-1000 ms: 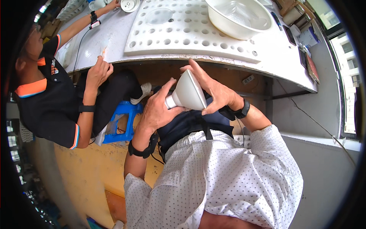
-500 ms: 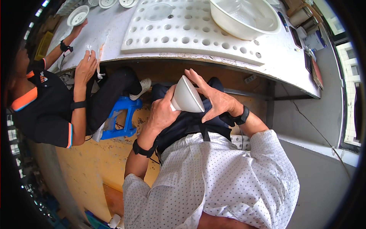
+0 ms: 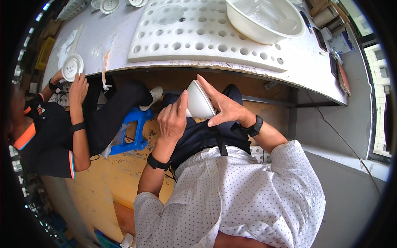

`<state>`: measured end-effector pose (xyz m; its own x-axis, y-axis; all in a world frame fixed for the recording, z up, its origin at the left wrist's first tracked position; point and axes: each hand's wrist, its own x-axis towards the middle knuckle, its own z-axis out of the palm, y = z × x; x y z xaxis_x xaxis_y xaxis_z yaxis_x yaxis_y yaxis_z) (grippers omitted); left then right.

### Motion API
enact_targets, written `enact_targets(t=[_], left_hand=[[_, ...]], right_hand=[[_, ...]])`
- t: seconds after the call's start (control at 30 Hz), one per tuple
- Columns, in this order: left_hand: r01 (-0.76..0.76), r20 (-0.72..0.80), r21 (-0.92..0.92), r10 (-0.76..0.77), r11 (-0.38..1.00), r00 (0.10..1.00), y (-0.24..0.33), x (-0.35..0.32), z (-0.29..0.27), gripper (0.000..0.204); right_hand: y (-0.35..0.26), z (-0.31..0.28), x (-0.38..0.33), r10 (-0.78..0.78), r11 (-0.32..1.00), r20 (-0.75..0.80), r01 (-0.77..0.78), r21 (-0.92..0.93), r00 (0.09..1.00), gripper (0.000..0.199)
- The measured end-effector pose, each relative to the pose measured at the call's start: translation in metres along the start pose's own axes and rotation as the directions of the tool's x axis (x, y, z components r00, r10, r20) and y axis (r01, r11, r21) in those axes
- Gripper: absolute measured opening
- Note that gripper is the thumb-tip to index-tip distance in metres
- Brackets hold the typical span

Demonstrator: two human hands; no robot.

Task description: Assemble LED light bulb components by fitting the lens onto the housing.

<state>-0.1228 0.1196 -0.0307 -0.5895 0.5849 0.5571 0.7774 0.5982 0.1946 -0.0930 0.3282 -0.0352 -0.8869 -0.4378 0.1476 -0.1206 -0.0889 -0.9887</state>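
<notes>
I hold a small white bowl (image 3: 199,101) between both hands, just below the table's front edge, its outer side turned toward me. My left hand (image 3: 173,118) grips its left side with fingers curled up. My right hand (image 3: 223,106) lies flat along its right side, fingers stretched up over the rim. Both wrists carry black bands, and a dark apron covers my lap beneath the bowl.
A white perforated tray (image 3: 198,35) lies on the grey table (image 3: 310,66), with a large white basin (image 3: 264,18) at its back right. At the left a seated co-worker's hand holds a round white disc (image 3: 72,67); a blue stool (image 3: 134,128) stands beside them.
The bowl has turned in my hands and now sits more upright. The co-worker has brought a white disc down to the table edge with both hands.
</notes>
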Motion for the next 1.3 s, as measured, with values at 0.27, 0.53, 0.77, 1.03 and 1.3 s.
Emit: enact_targets(t=[0.27,0.53,0.77,1.03,1.3], left_hand=[[0.234,0.170,-0.250,-0.195,0.940,0.966,0.004,-0.001,-0.009,0.067],[0.644,0.657,-0.640,-0.136,0.419,0.742,-0.011,0.001,-0.024,0.058],[0.452,0.376,-0.505,-0.284,0.735,0.882,0.005,-0.003,-0.018,0.056],[0.160,0.047,-0.235,-0.154,0.959,0.987,-0.007,-0.013,-0.006,0.065],[-0.062,-0.123,0.090,0.073,0.994,0.990,-0.011,-0.014,-0.007,0.052]], right_hand=[[-0.007,0.001,0.001,-0.039,0.973,0.026,0.043,-0.226,0.999,0.127],[-0.016,0.011,-0.001,-0.119,0.930,0.138,0.159,-0.331,0.983,0.125],[-0.016,0.009,0.002,-0.210,0.871,0.140,0.251,-0.423,0.968,0.129],[-0.003,0.011,0.004,-0.105,0.975,0.038,0.110,-0.193,0.994,0.133],[0.004,0.014,0.009,-0.101,0.990,0.035,0.104,-0.097,0.994,0.130]])
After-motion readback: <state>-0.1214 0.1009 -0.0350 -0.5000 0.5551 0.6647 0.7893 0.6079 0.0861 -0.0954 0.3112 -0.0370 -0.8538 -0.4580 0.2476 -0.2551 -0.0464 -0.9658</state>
